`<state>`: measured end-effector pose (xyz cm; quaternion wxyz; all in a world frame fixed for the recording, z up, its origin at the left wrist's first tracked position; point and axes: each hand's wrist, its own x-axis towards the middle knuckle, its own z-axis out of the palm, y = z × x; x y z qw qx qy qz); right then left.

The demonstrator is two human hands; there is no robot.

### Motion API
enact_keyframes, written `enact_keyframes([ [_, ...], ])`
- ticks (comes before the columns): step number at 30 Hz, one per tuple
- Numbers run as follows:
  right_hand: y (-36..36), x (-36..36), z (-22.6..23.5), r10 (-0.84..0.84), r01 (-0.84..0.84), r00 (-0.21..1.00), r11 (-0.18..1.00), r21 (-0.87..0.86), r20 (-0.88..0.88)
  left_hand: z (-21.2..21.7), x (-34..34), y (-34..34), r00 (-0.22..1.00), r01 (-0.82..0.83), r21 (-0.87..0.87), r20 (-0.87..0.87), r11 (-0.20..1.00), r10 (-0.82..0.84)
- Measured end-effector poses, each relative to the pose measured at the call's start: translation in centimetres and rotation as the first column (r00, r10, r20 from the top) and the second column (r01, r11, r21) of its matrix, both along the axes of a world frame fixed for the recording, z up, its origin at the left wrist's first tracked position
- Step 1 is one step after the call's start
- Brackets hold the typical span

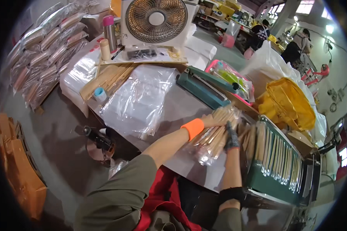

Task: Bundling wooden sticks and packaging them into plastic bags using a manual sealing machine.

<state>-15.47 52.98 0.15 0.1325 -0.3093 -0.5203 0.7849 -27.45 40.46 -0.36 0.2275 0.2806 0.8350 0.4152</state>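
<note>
Both hands, left [214,120] and right [231,136], clasped round the clear bag of wooden sticks [214,140] (between them).

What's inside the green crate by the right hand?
The green crate holds clear packs of wooden sticks standing side by side in a row. What lies beneath them is hidden. The right hand covers the near left end.

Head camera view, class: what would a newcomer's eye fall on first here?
Both hands meet at the centre: the left hand, with an orange wristband, and the gloved right hand grip a clear bag of wooden sticks. To the right stands a green crate of similar packs; a white fan stands at the table's far edge.
</note>
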Motion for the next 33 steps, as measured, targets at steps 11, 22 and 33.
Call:
enact_keyframes([
  [11, -19.9, 21.3, -0.3, -0.022, 0.064, 0.987, 0.962, 0.266, -0.158, 2.6, 20.8, -21.1, 0.976, 0.020, 0.541, 0.173, 0.841, -0.134],
  [22, -14.4, 17.3, 0.8, 0.276, -0.158, 0.931, 0.895, 0.418, -0.240, -3.3, 20.4, -23.4, 0.689, 0.067, 0.551, 0.578, 0.832, -0.438],
  [33, -15.2, 13.1, -0.2, 0.645, -0.639, 0.755, 0.764, 0.088, -0.114, 4.2, 17.4, -23.3, 0.933, 0.359, -0.121, 0.073, 0.925, -0.353],
])
